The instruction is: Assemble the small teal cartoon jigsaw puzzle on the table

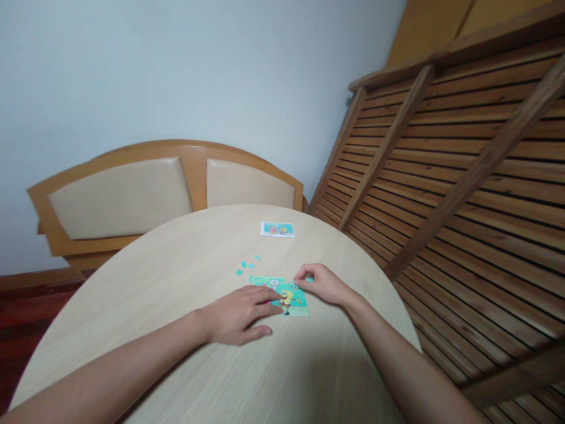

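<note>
A mostly assembled jigsaw puzzle (300, 301) with cartoon figures on a turquoise ground lies flat on the table. My left hand (241, 312) rests over its left part, palm down with fingers spread, and hides that side. At the puzzle's upper right edge, my right hand (321, 282) has thumb and index finger pinched together on a puzzle piece, mostly covered by the fingertips. Several loose turquoise puzzle pieces (239, 272) are scattered just beyond the puzzle's upper left corner.
Farther back on the round wooden table (176, 259) lies a small picture card or booklet (278, 229) with similar cartoon figures. A padded headboard (119, 200) stands behind the table against the wall. Wooden slats (441, 176) lean along the right side.
</note>
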`<action>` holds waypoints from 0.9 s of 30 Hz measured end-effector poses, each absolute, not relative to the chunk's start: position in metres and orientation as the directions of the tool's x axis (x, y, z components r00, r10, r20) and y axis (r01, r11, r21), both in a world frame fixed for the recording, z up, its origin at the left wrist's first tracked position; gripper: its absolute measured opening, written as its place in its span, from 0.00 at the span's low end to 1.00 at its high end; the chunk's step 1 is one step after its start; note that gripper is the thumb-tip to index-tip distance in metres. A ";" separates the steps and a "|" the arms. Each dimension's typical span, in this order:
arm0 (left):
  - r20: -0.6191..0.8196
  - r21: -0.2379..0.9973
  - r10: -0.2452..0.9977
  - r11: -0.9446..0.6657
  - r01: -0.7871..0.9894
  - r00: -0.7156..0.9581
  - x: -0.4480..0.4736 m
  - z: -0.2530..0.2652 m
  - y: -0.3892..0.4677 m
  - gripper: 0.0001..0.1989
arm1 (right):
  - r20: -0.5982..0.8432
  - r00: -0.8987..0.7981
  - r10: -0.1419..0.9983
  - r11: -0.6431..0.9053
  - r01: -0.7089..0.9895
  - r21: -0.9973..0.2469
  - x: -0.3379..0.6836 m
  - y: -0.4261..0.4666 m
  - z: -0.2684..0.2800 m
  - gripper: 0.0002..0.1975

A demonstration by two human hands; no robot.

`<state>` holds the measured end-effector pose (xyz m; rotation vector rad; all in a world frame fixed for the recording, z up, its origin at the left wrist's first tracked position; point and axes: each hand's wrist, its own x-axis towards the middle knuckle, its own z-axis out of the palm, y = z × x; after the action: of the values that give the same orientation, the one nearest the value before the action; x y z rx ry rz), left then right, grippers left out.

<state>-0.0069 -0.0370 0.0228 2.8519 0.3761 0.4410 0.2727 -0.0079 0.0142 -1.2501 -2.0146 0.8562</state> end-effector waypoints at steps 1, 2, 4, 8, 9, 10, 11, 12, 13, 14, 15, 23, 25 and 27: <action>0.259 0.260 0.287 -0.940 0.220 0.922 -0.007 0.023 -0.037 0.23 | 0.154 -0.374 0.914 0.345 0.523 -0.779 0.273 -0.008 0.014 0.08; 0.252 0.257 0.290 -0.940 0.225 0.923 -0.007 0.023 -0.037 0.23 | 0.150 -0.379 0.913 0.346 0.526 -0.777 0.273 -0.009 0.014 0.08; 0.240 0.252 0.293 -0.939 0.232 0.925 -0.007 0.023 -0.037 0.23 | 0.149 -0.380 0.913 0.349 0.540 -0.766 0.273 -0.009 0.014 0.07; 0.228 0.248 0.297 -0.939 0.240 0.927 -0.007 0.023 -0.037 0.22 | 0.188 -0.382 0.905 0.396 0.595 -0.699 0.273 -0.008 0.014 0.05; 0.224 0.247 0.298 -0.938 0.242 0.928 -0.007 0.023 -0.037 0.22 | 0.202 -0.391 0.898 0.417 0.606 -0.677 0.273 -0.008 0.014 0.05; 0.222 0.245 0.299 -0.938 0.244 0.928 -0.007 0.023 -0.037 0.22 | 0.214 -0.401 0.891 0.435 0.615 -0.658 0.273 -0.008 0.014 0.05; 0.221 0.244 0.299 -0.939 0.244 0.929 -0.007 0.023 -0.036 0.22 | 0.222 -0.410 0.885 0.449 0.620 -0.643 0.273 -0.008 0.014 0.04; 0.221 0.243 0.297 -0.939 0.243 0.929 -0.007 0.023 -0.036 0.23 | 0.227 -0.416 0.881 0.458 0.624 -0.633 0.273 -0.007 0.015 0.04; 0.223 0.241 0.296 -0.940 0.241 0.929 -0.007 0.023 -0.036 0.23 | 0.230 -0.418 0.879 0.463 0.627 -0.627 0.273 -0.008 0.015 0.04; 0.225 0.240 0.294 -0.941 0.239 0.929 -0.007 0.022 -0.036 0.23 | 0.235 -0.417 0.878 0.466 0.630 -0.622 0.273 -0.008 0.015 0.04; 0.228 0.240 0.292 -0.941 0.237 0.929 -0.007 0.022 -0.036 0.22 | 0.241 -0.418 0.876 0.471 0.633 -0.614 0.273 -0.008 0.016 0.05; 0.277 0.236 0.261 -0.951 0.198 0.925 -0.009 0.019 -0.035 0.22 | 0.286 -0.367 0.885 0.465 0.667 -0.582 0.295 -0.002 0.023 0.09; 0.272 0.226 0.256 -0.954 0.197 0.927 -0.010 0.018 -0.034 0.22 | 0.282 -0.299 0.912 0.410 0.693 -0.593 0.305 0.000 0.022 0.10; 0.273 0.224 0.259 -0.954 0.200 0.926 -0.011 0.018 -0.034 0.22 | 0.240 -0.293 0.926 0.378 0.712 -0.591 0.313 0.002 0.020 0.10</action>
<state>-0.0110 -0.0343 0.0178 2.8928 0.3482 0.4490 0.3127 0.0022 0.0196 -1.4046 -2.0933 0.5091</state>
